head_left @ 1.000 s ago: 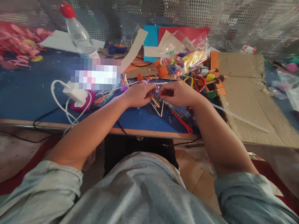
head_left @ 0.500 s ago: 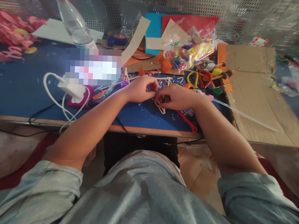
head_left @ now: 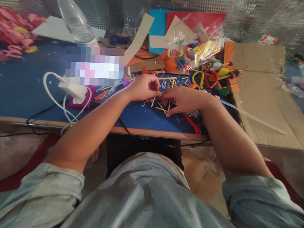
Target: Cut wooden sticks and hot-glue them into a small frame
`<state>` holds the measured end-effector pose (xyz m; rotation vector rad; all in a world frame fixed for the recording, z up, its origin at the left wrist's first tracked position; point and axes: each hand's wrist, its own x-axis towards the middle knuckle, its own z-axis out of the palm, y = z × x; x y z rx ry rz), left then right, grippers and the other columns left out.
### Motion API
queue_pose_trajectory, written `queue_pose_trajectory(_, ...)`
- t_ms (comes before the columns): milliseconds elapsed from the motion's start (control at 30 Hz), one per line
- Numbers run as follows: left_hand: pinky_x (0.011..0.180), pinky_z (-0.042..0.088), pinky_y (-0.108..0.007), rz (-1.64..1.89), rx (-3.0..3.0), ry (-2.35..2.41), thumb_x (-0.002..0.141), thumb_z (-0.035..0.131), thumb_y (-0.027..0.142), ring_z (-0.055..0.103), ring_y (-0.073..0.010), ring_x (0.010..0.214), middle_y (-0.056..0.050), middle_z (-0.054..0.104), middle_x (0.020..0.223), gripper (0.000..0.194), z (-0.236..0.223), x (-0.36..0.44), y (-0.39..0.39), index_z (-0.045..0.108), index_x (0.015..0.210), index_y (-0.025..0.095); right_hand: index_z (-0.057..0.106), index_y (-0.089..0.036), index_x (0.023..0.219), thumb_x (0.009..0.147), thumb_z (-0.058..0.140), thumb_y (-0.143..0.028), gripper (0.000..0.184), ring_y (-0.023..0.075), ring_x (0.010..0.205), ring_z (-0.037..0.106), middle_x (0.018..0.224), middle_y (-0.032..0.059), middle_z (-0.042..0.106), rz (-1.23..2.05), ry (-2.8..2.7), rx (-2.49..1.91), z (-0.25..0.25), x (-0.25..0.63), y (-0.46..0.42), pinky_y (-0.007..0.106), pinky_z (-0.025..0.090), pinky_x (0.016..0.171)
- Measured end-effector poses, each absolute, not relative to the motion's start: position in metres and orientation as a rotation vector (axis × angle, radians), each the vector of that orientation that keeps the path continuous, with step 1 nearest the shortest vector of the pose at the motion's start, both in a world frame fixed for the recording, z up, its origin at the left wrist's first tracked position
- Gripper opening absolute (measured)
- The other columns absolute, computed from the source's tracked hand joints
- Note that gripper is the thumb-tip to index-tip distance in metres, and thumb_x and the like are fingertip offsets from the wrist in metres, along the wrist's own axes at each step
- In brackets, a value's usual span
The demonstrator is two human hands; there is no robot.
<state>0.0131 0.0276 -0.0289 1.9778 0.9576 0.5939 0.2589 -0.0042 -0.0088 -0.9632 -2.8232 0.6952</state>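
The left hand (head_left: 143, 88) is curving its thumb and forefinger into a narrow pinch, its tips meeting the fingertips of the right hand (head_left: 186, 99); whether anything is sitting between them, I cannot tell. The right hand is bending over the work with its thumb spreading away from the fingers, the thumb tip resting at the corner of some thin wooden sticks (head_left: 153, 102); its grip is partly hidden. The sticks are lying under and between both hands on the blue worktop (head_left: 29, 88). A red strip (head_left: 192, 124) is lying just beside the right wrist. Farther out, a yellow loop (head_left: 193, 79) is resting near a clear plastic bag (head_left: 181, 43), cardboard (head_left: 263, 98) is covering the right side, and a bottle (head_left: 76, 23) is standing at the left.
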Motion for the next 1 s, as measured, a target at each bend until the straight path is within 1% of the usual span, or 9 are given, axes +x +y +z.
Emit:
queue_pose_trajectory(100,0.055,0.056,-0.032,0.590,1.873,0.960,0.090,0.084,0.016,0.073,-0.0184,0.060,-0.002,0.071,0.072,0.026,-0.028,0.014,0.026,0.060,0.086,0.020,0.079,-0.022,0.099,0.082,0.095,-0.052,0.038,0.0201,0.081,0.065,0.097,0.0036,0.077,0.714,-2.820,-0.986,-0.008,0.257,-0.005,0.033,0.046,0.076)
queue_pose_trajectory(233,0.054,0.056,-0.032,0.559,1.893,0.979,0.093,0.085,0.018,0.074,-0.0187,0.058,-0.002,0.071,0.068,0.026,-0.028,0.013,0.027,0.060,0.085,0.020,0.082,-0.026,0.118,0.084,0.094,-0.049,0.042,0.0189,0.076,0.068,0.095,0.0012,0.082,0.773,-2.773,-0.994,-0.007,0.256,-0.008,0.032,0.047,0.073)
queue_pose_trajectory(300,0.054,0.057,-0.032,0.554,1.897,0.980,0.092,0.086,0.021,0.074,-0.0192,0.058,-0.001,0.071,0.067,0.027,-0.029,0.012,0.028,0.060,0.084,0.021,0.082,-0.027,0.121,0.085,0.093,-0.045,0.041,0.0191,0.076,0.070,0.092,0.0002,0.083,0.780,-2.758,-1.011,-0.007,0.255,-0.009,0.032,0.048,0.073)
queue_pose_trajectory(400,0.054,0.056,-0.032,0.549,1.904,0.980,0.090,0.089,0.027,0.075,-0.0203,0.058,-0.002,0.072,0.067,0.030,-0.031,0.011,0.030,0.061,0.083,0.021,0.082,-0.027,0.118,0.087,0.088,-0.037,0.033,0.0191,0.075,0.072,0.090,-0.0001,0.083,0.777,-2.755,-1.035,-0.006,0.253,-0.011,0.033,0.050,0.073)
queue_pose_trajectory(500,0.057,0.057,-0.032,0.550,1.918,0.978,0.089,0.091,0.027,0.077,-0.0212,0.061,-0.004,0.075,0.070,0.029,-0.033,0.010,0.033,0.063,0.083,0.020,0.082,-0.025,0.113,0.087,0.082,-0.031,0.027,0.0190,0.074,0.074,0.088,0.0000,0.083,0.790,-2.745,-1.048,-0.006,0.252,-0.012,0.033,0.052,0.073)
queue_pose_trajectory(667,0.060,0.059,-0.033,0.556,1.906,0.956,0.089,0.090,0.027,0.078,-0.0215,0.064,-0.005,0.076,0.073,0.027,-0.036,0.009,0.035,0.063,0.085,0.020,0.080,-0.025,0.115,0.084,0.079,-0.024,0.030,0.0203,0.074,0.074,0.086,0.0004,0.083,0.745,-2.723,-1.087,-0.006,0.251,-0.014,0.033,0.052,0.074)
queue_pose_trajectory(800,0.060,0.061,-0.032,0.581,1.888,0.919,0.090,0.089,0.026,0.078,-0.0202,0.064,-0.005,0.076,0.073,0.028,-0.035,0.010,0.035,0.062,0.087,0.020,0.079,-0.024,0.114,0.086,0.080,-0.025,0.028,0.0217,0.080,0.076,0.089,0.0013,0.084,0.684,-2.714,-1.144,-0.006,0.250,-0.014,0.033,0.052,0.076)
queue_pose_trajectory(933,0.064,0.062,-0.029,0.643,1.906,0.876,0.089,0.088,0.021,0.075,-0.0154,0.065,-0.004,0.075,0.078,0.026,-0.034,0.012,0.035,0.062,0.089,0.019,0.077,-0.023,0.107,0.086,0.085,-0.032,0.024,0.0219,0.079,0.075,0.088,0.0015,0.083,0.658,-2.648,-1.208,-0.006,0.247,-0.014,0.033,0.049,0.073)
queue_pose_trajectory(1000,0.065,0.062,-0.028,0.671,1.924,0.866,0.089,0.088,0.020,0.074,-0.0137,0.066,-0.003,0.075,0.080,0.026,-0.034,0.012,0.035,0.062,0.089,0.019,0.076,-0.022,0.103,0.084,0.083,-0.028,0.021,0.0215,0.079,0.074,0.088,0.0017,0.083,0.642,-2.640,-1.216,-0.005,0.245,-0.015,0.032,0.048,0.072)
